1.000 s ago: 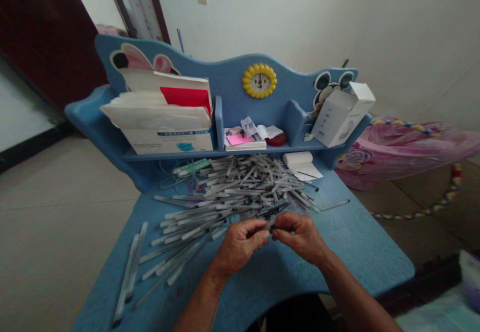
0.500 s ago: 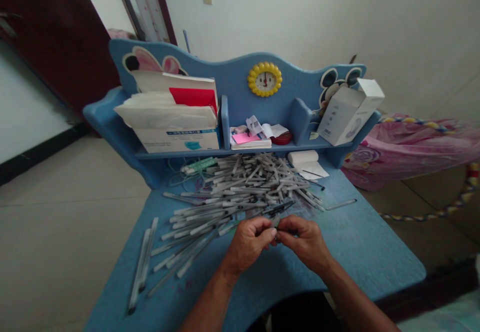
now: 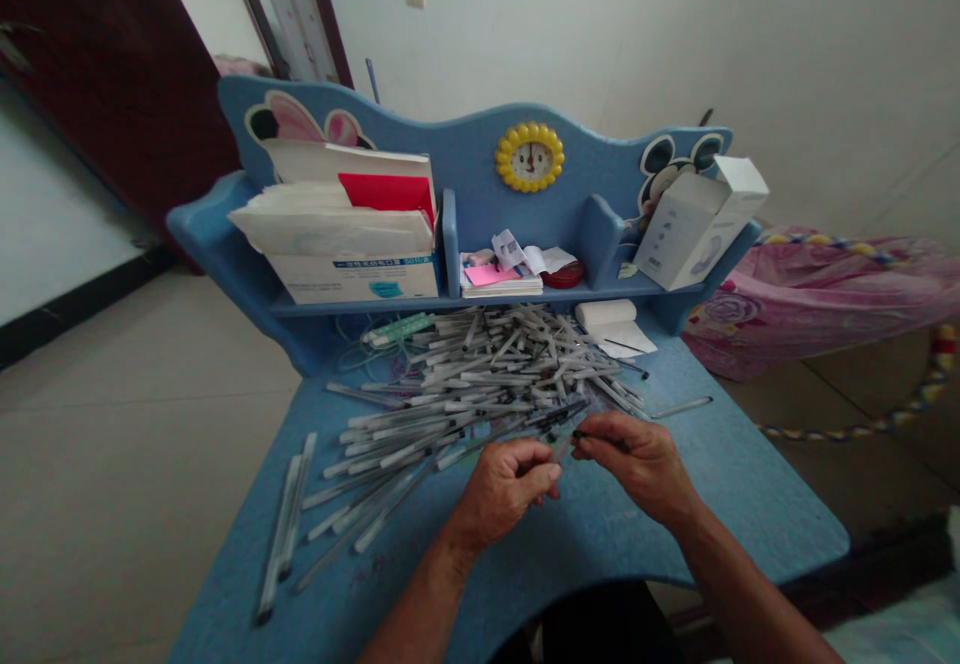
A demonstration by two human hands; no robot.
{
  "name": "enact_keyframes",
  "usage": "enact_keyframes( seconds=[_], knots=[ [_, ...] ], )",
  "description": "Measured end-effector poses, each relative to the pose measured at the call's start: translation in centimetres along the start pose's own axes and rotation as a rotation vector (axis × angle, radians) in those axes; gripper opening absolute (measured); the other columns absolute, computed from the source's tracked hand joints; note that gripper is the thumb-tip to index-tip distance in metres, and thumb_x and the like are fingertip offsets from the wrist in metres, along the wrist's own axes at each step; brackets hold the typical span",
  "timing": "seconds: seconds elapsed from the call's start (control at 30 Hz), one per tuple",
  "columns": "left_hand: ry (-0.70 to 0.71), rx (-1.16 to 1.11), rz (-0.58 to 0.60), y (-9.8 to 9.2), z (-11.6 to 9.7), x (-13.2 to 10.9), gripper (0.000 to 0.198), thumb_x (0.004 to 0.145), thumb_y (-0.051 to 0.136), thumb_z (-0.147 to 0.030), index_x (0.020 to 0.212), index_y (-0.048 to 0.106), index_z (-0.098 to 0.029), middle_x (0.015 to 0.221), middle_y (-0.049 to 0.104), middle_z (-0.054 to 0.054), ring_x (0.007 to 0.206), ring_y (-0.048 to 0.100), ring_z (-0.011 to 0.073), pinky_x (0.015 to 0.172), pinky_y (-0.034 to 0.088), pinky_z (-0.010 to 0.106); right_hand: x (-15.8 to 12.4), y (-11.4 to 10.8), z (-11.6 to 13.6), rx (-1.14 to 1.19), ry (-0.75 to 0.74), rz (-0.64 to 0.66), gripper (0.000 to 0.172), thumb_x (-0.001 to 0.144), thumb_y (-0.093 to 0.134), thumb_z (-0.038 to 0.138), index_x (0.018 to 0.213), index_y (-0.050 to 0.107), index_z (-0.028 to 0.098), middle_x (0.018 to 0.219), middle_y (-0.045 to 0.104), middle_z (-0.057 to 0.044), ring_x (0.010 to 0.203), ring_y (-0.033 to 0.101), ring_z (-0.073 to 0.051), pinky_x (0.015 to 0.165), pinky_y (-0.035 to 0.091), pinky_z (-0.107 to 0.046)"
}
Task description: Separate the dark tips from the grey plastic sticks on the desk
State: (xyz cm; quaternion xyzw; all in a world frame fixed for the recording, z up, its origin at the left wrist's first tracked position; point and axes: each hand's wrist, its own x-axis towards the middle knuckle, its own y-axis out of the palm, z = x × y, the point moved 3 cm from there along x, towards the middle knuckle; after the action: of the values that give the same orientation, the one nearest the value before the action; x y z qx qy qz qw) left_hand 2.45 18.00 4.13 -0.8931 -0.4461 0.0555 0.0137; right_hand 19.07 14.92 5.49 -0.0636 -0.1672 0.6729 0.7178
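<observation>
My left hand [image 3: 511,484] is closed, thumb and fingers pinching a short translucent pen piece [image 3: 562,452] that points up and right. My right hand [image 3: 637,459] is just to the right, its fingertips pinched on a small black pen part [image 3: 577,435] close to that piece's end. Whether the two parts touch, I cannot tell. Beyond the hands spreads a large heap of clear pens [image 3: 517,364] with dark tips, many fanned out to the left. Two or so pens [image 3: 289,524] lie apart near the desk's left edge.
The blue desk [image 3: 750,504] carries a shelf with a mask box [image 3: 360,279] of papers, notepads [image 3: 502,287], a yellow clock [image 3: 529,158] and a tilted white box [image 3: 694,229]. A paper roll [image 3: 607,314] and a single pen [image 3: 682,408] lie at right.
My right hand has moved right and slightly up, away from my left hand, with the black part at its fingertips. The left hand has barely moved and still grips the translucent piece.
</observation>
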Motion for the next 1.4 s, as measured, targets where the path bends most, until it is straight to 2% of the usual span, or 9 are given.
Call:
enact_keyframes(
  seconds=[0.2,0.47,0.7,0.83,0.93,1.07,1.27,1.4],
  knots=[
    [0.005,0.03,0.026,0.1,-0.4,-0.1,0.019,0.075,0.053,-0.025,0.062,0.062,-0.016,0.055,0.055,-0.002,0.052,0.046,0.0088,0.052,0.037,0.02,0.6,-1.3,2.3,-0.382,-0.144,0.113,0.013,0.079,0.055,0.021,0.084,0.067,0.021,0.077,0.069,0.001,0.07,0.063,-0.014,0.066,0.047,-0.023],
    [0.023,0.057,0.053,0.1,-0.1,-0.1,0.02,0.076,0.053,-0.026,0.063,0.062,-0.015,0.056,0.055,-0.002,0.052,0.047,0.0091,0.053,0.037,0.02,0.7,-1.2,3.2,-0.485,-0.245,0.258,0.017,0.082,0.049,0.017,0.086,0.066,0.02,0.081,0.068,-0.001,0.074,0.062,-0.013,0.07,0.046,-0.021],
    [0.004,0.119,0.114,0.1,0.1,0.0,0.021,0.076,0.053,-0.024,0.06,0.061,-0.014,0.056,0.053,-0.003,0.055,0.048,0.009,0.056,0.036,0.021,0.7,-1.2,4.5,-0.591,-0.349,0.405,0.018,0.086,0.044,0.013,0.082,0.061,0.017,0.071,0.059,-0.002,0.067,0.055,-0.011,0.063,0.04,-0.021],
    [-0.024,0.119,0.168,0.2,0.2,0.0,0.021,0.077,0.052,-0.026,0.063,0.061,-0.014,0.057,0.054,-0.002,0.055,0.048,0.0091,0.055,0.036,0.021,0.9,-1.0,4.6,-0.686,-0.379,0.496,0.019,0.088,0.042,0.013,0.081,0.06,0.016,0.072,0.059,-0.002,0.066,0.053,-0.012,0.062,0.037,-0.022],
    [-0.035,0.115,0.184,0.3,0.1,0.0,0.023,0.078,0.051,-0.027,0.061,0.06,-0.014,0.055,0.052,-0.003,0.053,0.046,0.0085,0.054,0.036,0.021,1.1,-0.9,4.4,-0.703,-0.368,0.557,0.018,0.087,0.043,0.013,0.082,0.06,0.017,0.074,0.06,-0.002,0.069,0.054,-0.012,0.063,0.037,-0.022],
    [-0.027,0.113,0.179,0.2,-0.1,0.0,0.025,0.079,0.051,-0.028,0.059,0.059,-0.014,0.054,0.051,-0.004,0.052,0.045,0.0078,0.053,0.035,0.02,1.3,-1.0,4.2,-0.629,-0.265,0.566,0.014,0.085,0.046,0.013,0.083,0.06,0.017,0.073,0.06,0.0,0.068,0.055,-0.011,0.063,0.037,-0.02],
    [-0.139,-0.009,0.33,0.1,0.4,-0.3,0.025,0.079,0.052,-0.032,0.069,0.061,-0.012,0.059,0.06,-0.001,0.048,0.044,0.0064,0.048,0.034,0.019,1.0,-1.1,4.5,-0.557,-0.265,0.609,0.015,0.087,0.046,0.019,0.082,0.06,0.017,0.071,0.058,0.001,0.064,0.053,-0.009,0.062,0.036,-0.019],
    [-0.146,-0.031,0.352,0.0,0.6,-0.4,0.024,0.079,0.052,-0.032,0.071,0.062,-0.012,0.06,0.06,0.0,0.047,0.045,0.0057,0.048,0.035,0.018,0.8,-1.3,4.2,-0.514,-0.233,0.614,0.014,0.087,0.047,0.021,0.081,0.059,0.017,0.068,0.056,0.002,0.062,0.051,-0.008,0.061,0.036,-0.018]
  ],
)
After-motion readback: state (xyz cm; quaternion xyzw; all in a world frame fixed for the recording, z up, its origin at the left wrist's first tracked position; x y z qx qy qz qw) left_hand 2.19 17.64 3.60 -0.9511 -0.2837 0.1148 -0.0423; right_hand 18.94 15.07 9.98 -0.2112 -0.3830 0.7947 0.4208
